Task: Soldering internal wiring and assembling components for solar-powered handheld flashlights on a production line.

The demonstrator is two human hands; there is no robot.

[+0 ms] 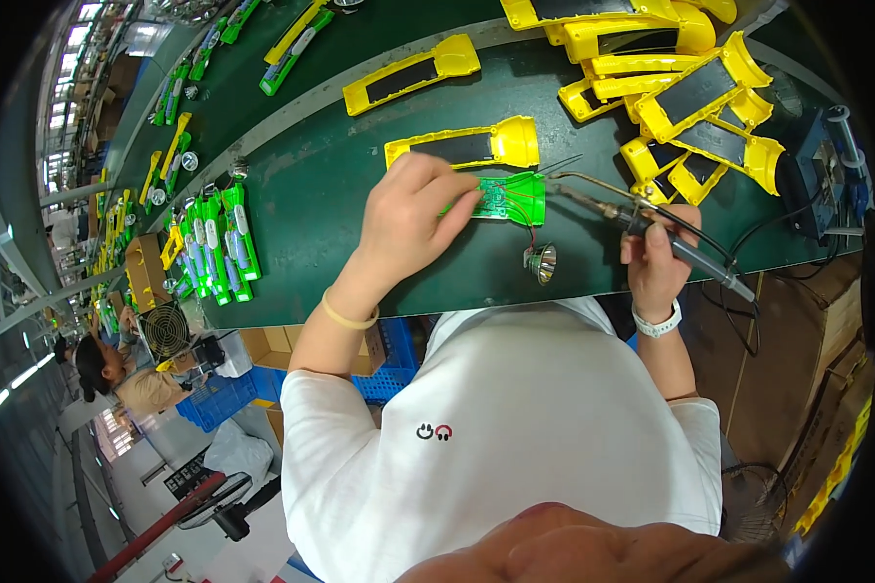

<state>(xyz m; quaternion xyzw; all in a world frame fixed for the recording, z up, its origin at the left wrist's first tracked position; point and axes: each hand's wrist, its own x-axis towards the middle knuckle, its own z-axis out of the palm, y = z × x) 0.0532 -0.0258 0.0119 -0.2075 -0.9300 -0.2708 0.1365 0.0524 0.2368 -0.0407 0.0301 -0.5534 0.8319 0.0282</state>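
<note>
My left hand (pixel 408 209) is closed over the left end of a green plastic housing (pixel 535 206) lying on the bench; its fingers hide that end. Inside the housing sits a green circuit board (pixel 497 198) with thin red wires. A small silver reflector lamp (pixel 542 264) hangs from a wire at the near side of the housing. My right hand (pixel 659 260) grips a soldering iron (pixel 690 255) by its dark handle, tip pointing left toward the housing. A curved metal tube (pixel 598 182) runs alongside the iron. Just beyond, a yellow shell (pixel 517 142) with a dark panel lies flat.
Yellow shells (pixel 700 97) are piled at the far right, beside a blue soldering station (pixel 815 175) with a cable. Another yellow shell (pixel 413 75) lies farther back. Several green housings (pixel 214 243) stand grouped at left. A co-worker (pixel 131 374) sits beyond, near a fan (pixel 165 332).
</note>
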